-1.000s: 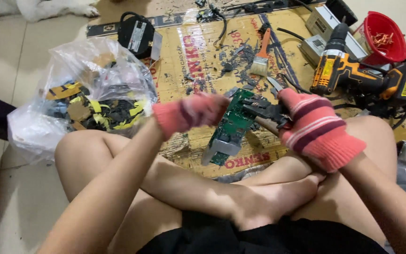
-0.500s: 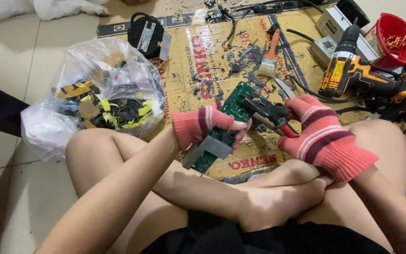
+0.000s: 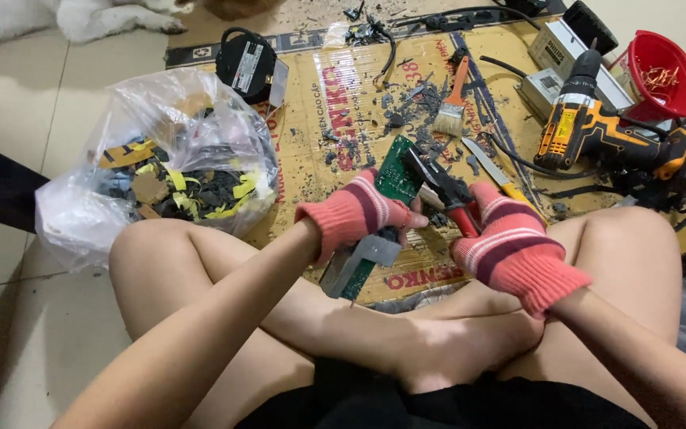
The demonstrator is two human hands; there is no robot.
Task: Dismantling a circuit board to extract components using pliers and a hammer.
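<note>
I sit cross-legged on the floor, both hands in pink striped knit gloves. My left hand (image 3: 355,213) grips a green circuit board (image 3: 397,168) with a grey metal plate fixed to its lower end. My right hand (image 3: 510,242) is closed on red-handled pliers (image 3: 442,189), whose dark jaws bite the board's upper edge. Both hands hover above a sheet of brown cardboard (image 3: 319,119) strewn with dark scraps.
A clear plastic bag (image 3: 160,167) of yellow and black scrap sits at left. A black box (image 3: 245,63) lies behind it. A paintbrush (image 3: 452,107), a utility knife (image 3: 490,168), an orange-black cordless drill (image 3: 589,135) and a red funnel (image 3: 662,75) lie at right.
The view has shifted a little. My hands have stayed together, with the pliers still on the board, which now stands more upright.
</note>
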